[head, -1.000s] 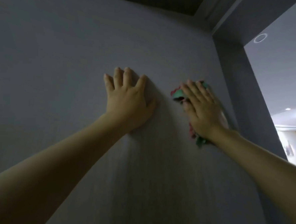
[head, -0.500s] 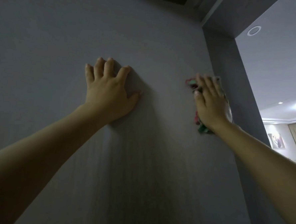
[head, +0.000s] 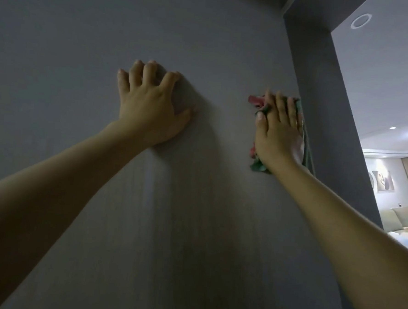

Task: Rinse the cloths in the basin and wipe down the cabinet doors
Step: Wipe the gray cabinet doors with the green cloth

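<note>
Two bare hands are raised against a tall grey cabinet door [head: 90,51] that fills most of the head view. Left hand [head: 148,108]: palm on the panel, fingers spread and bent at the knuckles so that the tips bear on the surface, thumb extended to the right; it grasps nothing and is released. Right hand [head: 279,132]: fingers straight and close together, pointing upward, pressing a red and green cloth [head: 255,101] flat against the same panel; the fingers are not curled round the fabric. Cloth position: between the right palm and the door, close to the door's right edge, with a red fold showing above and left of the fingertips, a green corner showing below the heel of the hand, and a pale part along the hand's right side. The two hands are level with each other and apart, with bare panel between them. Faint vertical streaks mark the door surface below the left wrist. A darker grey upright panel [head: 321,94] stands just beside the cloth on the right. Beyond that panel, a lit room is visible, with a round ceiling fixture [head: 361,20], a pale sofa [head: 396,219] and a framed picture [head: 383,182] on the far wall.
</note>
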`<state>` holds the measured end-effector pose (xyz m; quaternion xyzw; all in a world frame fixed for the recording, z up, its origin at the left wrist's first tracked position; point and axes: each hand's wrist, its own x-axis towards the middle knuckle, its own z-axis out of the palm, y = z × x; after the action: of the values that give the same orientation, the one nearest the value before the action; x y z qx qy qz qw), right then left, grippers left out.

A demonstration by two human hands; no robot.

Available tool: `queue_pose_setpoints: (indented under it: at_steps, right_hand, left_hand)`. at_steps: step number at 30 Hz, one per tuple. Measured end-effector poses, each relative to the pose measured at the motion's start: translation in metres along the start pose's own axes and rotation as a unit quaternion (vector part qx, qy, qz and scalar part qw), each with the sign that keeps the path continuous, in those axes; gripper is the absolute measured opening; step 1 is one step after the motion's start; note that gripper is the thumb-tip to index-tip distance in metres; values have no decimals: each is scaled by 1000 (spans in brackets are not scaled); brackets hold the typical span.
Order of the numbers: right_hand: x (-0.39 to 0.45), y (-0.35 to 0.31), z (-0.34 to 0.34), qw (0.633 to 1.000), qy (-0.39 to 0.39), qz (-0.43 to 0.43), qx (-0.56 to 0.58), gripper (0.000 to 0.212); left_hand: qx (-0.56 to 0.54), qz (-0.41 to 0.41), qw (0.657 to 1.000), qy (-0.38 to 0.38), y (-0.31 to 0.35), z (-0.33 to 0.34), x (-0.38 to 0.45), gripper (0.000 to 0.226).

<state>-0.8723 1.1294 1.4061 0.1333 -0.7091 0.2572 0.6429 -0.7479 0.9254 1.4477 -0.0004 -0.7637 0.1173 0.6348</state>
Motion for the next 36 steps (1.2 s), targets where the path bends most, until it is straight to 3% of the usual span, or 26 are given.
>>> queue_pose_setpoints:
  at_steps: [1,4,6,7,11,12,14,16,18,20,23,24,25,27,29,31,32,34,36]
  right_hand:
    - [-14,-8,1,1000,6,-18,-4,54]
    - [-68,-9,3,979,4,-205,5,56]
    - [-72,11,2,961,-11,-276,-19,55]
    - [-62,19,1,965,-3,-260,-23,55]
    - [-28,12,0,1000,-2,-1,-4,59]
    - [-36,2,1,1000,6,16,-5,59]
    - [-70,-18,5,996,31,-82,-1,58]
    - [-107,-19,7,972,-2,-233,-1,55]
    - [-103,-3,2,947,-26,-319,-11,55]
    - [-76,6,-1,962,-7,-272,-22,57]
    - [-35,-11,3,1000,13,-4,-3,59]
    - [-36,-28,6,999,20,46,-7,60]
    - [-44,-45,9,999,35,39,-9,61]
    - [-73,-73,12,992,49,-111,17,59]
    - [-91,-71,11,962,4,-271,15,55]
    - [-71,-49,7,941,-1,-338,-15,55]
    - [-55,-41,6,951,10,-309,-25,56]
    - [-23,-38,3,988,26,-148,-18,61]
    - [-16,-63,8,999,33,-16,-9,64]
  left_hand:
    - [0,2,1000,-1,-1,-3,0,73]
    - [-10,10,1000,-7,-7,-9,-4,69]
    - [-3,12,1000,-1,-14,-11,-13,70]
    - [5,8,1000,7,-17,-12,-20,72]
    - [30,-22,999,15,-27,-20,-37,63]
    - [26,-27,999,7,-29,-23,-38,61]
    - [18,-25,1000,0,-33,-24,-41,66]
    - [19,-21,1000,6,-35,-22,-44,67]
    - [24,-20,1000,1,-37,-20,-45,68]
    - [23,-17,999,-16,-39,-20,-44,70]
    - [15,-15,999,-35,-44,-23,-44,74]
    - [11,-15,999,-35,-45,-23,-44,74]
    - [8,-15,999,-35,-46,-24,-44,74]
    - [11,-14,999,-34,-49,-24,-43,74]
    - [19,-10,999,-33,-51,-22,-44,73]
    - [24,-5,999,-31,-52,-20,-44,72]
    - [24,-2,999,-30,-53,-19,-43,72]
    - [25,-1,999,-33,-55,-19,-41,71]
    - [24,2,999,-37,-56,-18,-40,71]
